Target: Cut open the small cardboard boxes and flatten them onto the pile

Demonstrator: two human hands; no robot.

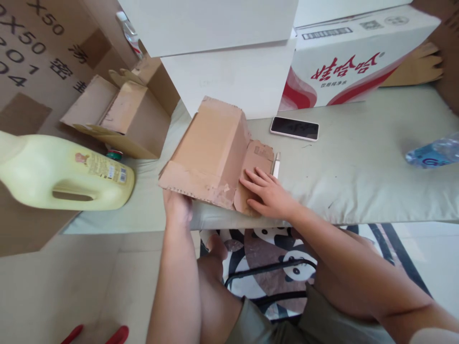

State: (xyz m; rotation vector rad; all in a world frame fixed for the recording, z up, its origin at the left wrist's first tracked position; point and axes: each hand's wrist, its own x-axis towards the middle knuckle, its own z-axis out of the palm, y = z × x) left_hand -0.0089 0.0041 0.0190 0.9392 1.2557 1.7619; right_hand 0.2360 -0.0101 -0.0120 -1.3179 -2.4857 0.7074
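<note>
A piece of folded brown cardboard (211, 148), creased into panels with a ragged near edge, is tilted up over the pale green cloth surface. My left hand (178, 206) holds it from beneath at the near left edge; the cardboard hides the fingers. Lying flat with fingers spread, my right hand (267, 193) presses on the lower right flap of the cardboard. Just past its fingertips, beside that flap, is a slim white utility knife (276, 165).
Behind stand white boxes (229, 79) and a red-and-white carton (337, 71). A phone (294, 129) lies before them; a water bottle (433, 152) is far right. At left are a yellow jug (68, 172) and a small open cardboard box (139, 112).
</note>
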